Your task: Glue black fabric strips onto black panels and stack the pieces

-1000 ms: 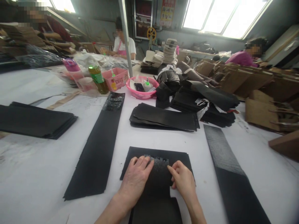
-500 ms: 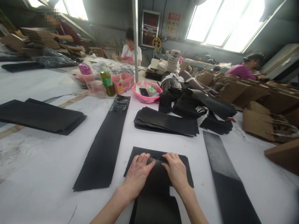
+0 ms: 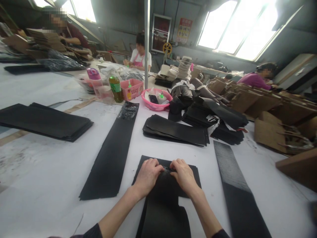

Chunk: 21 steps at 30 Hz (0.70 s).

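A flat black paper piece (image 3: 163, 201) lies on the white table (image 3: 49, 172) right in front of me. My left hand (image 3: 148, 175) and my right hand (image 3: 182, 174) rest side by side on its far end, fingers curled and pressing a folded flap down near the top edge. The fingertips of both hands meet at the middle of that edge. A narrower black panel reaches from under my hands toward my body.
Long black strips lie at left (image 3: 112, 155) and right (image 3: 235, 185). Black sheet stacks sit far left (image 3: 47, 120) and ahead (image 3: 175, 130). A pink basin (image 3: 156, 99), pink box (image 3: 132, 89), bottle (image 3: 116, 89) and brown paper bags (image 3: 269, 132) stand beyond. Other people work at the back.
Both hands have slid forward along the black piece to its far edge and come together, covering the glossy glued flap seen earlier. The camera has tilted up slightly.
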Each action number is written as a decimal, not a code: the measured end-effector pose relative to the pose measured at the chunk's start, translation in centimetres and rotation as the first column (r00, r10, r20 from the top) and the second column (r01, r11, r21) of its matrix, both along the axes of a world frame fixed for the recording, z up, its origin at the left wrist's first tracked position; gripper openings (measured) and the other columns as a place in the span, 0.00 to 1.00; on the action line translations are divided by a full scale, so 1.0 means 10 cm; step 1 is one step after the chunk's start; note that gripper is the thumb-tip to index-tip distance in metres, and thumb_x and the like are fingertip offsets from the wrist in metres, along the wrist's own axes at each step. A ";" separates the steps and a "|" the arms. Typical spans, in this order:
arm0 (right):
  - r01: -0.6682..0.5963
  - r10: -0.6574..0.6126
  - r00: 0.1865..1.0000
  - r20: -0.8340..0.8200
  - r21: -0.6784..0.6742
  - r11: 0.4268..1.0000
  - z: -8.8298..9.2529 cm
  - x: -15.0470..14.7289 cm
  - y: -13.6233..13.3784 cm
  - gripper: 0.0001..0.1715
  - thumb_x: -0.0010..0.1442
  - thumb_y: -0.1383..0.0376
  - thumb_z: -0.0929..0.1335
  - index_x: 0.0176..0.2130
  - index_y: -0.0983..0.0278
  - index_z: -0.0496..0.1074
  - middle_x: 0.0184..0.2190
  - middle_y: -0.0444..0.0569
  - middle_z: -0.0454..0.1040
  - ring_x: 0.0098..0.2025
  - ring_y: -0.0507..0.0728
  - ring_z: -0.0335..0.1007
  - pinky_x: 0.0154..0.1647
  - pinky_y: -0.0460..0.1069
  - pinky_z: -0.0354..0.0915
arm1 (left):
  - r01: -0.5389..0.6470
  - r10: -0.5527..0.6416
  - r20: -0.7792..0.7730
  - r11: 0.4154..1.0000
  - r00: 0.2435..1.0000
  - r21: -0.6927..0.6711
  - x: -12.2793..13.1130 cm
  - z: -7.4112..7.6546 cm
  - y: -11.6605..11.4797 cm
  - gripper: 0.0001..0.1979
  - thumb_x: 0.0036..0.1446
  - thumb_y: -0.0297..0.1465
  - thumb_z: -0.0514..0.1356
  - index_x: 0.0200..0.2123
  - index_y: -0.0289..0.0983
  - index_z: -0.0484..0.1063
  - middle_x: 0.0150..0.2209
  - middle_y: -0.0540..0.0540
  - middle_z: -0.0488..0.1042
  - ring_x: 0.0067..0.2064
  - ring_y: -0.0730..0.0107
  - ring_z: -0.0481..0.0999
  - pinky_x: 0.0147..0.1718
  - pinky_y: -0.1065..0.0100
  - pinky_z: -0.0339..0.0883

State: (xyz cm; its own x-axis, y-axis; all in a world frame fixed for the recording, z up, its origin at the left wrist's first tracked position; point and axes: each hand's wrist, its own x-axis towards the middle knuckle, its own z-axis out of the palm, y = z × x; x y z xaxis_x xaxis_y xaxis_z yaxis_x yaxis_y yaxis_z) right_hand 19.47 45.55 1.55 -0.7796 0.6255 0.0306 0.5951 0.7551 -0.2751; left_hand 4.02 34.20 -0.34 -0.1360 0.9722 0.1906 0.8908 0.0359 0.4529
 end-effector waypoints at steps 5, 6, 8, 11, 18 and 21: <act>-0.011 0.011 0.999 -0.044 -0.011 1.000 0.01 0.02 -0.01 0.13 0.54 0.75 0.69 0.35 0.58 0.67 0.36 0.44 0.69 0.40 0.57 0.64 0.39 0.49 0.60 | 0.002 -0.002 -0.007 1.000 1.000 -0.014 0.03 0.01 0.00 0.09 0.60 0.22 0.55 0.39 0.41 0.71 0.37 0.49 0.66 0.42 0.65 0.66 0.42 0.62 0.63; -0.017 0.016 0.998 -0.053 -0.014 1.000 0.01 0.03 -0.02 0.13 0.54 0.75 0.69 0.35 0.58 0.66 0.36 0.44 0.69 0.40 0.57 0.64 0.39 0.49 0.60 | -0.006 0.006 -0.009 1.000 1.000 -0.011 0.04 0.00 0.00 0.09 0.59 0.22 0.55 0.40 0.40 0.70 0.38 0.48 0.66 0.42 0.65 0.66 0.42 0.62 0.63; -0.029 0.028 0.997 -0.069 -0.024 0.999 0.01 0.04 -0.02 0.13 0.54 0.76 0.68 0.35 0.58 0.66 0.34 0.43 0.70 0.40 0.57 0.64 0.39 0.49 0.60 | -0.040 0.040 -0.017 0.999 0.999 -0.003 0.04 -0.01 0.00 0.10 0.58 0.22 0.57 0.43 0.39 0.68 0.40 0.47 0.66 0.43 0.65 0.66 0.42 0.63 0.64; -0.039 0.035 0.995 -0.092 -0.044 0.998 0.00 0.05 -0.01 0.13 0.54 0.76 0.68 0.34 0.58 0.66 0.33 0.41 0.71 0.39 0.56 0.65 0.39 0.49 0.60 | -0.057 0.057 -0.062 0.998 0.996 -0.006 0.01 -0.02 0.00 0.08 0.57 0.24 0.60 0.40 0.39 0.68 0.40 0.48 0.66 0.42 0.65 0.66 0.40 0.64 0.64; -0.040 0.028 0.990 -0.138 -0.080 0.996 -0.06 0.07 0.02 0.16 0.54 0.76 0.68 0.40 0.57 0.69 0.35 0.42 0.72 0.40 0.56 0.67 0.40 0.48 0.61 | 0.006 -0.007 -0.118 1.000 0.993 -0.010 -0.08 -0.04 -0.01 0.06 0.62 0.29 0.57 0.31 0.38 0.70 0.35 0.49 0.68 0.40 0.65 0.66 0.40 0.64 0.62; -0.066 0.052 0.987 -0.152 -0.085 0.994 -0.07 0.09 0.03 0.14 0.54 0.75 0.68 0.37 0.57 0.71 0.35 0.41 0.74 0.42 0.56 0.66 0.41 0.49 0.61 | -0.012 0.010 -0.112 1.000 0.994 -0.012 -0.11 -0.02 0.04 0.04 0.59 0.29 0.61 0.32 0.37 0.68 0.33 0.49 0.68 0.38 0.65 0.67 0.38 0.64 0.63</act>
